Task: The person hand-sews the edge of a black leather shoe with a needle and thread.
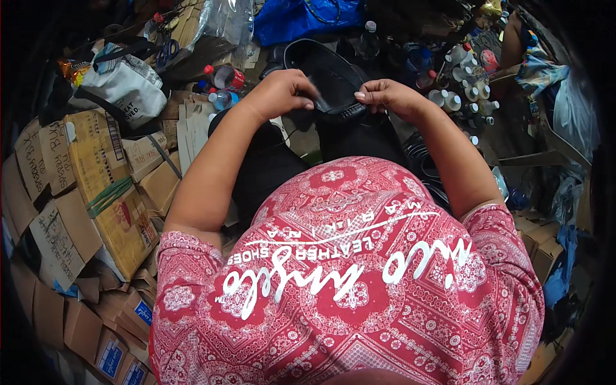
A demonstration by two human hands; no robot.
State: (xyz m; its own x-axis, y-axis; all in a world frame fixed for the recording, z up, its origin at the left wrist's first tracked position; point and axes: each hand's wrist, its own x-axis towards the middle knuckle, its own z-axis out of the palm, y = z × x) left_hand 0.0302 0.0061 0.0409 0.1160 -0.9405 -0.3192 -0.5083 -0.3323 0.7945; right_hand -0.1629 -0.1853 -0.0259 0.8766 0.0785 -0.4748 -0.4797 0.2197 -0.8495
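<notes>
A black, shallow oval thing (330, 67) with a raised rim and a ribbed near edge rests above my knees. Its exact kind I cannot make out. My right hand (388, 99) pinches its near right rim between thumb and fingers. At the near left side of it, my left hand (282, 96) is closed, thumb and forefinger brought close together. The fingertips there are slightly smeared, and whatever they hold, if anything, is too small to name.
Flattened cardboard boxes (109, 186) pile up at the left, below a white tote bag (125, 86). Several plastic bottles (471, 80) stand and lie at the right. Blue plastic sheeting (308, 16) lies ahead. Coiled dark cable (423, 160) sits beside my right leg.
</notes>
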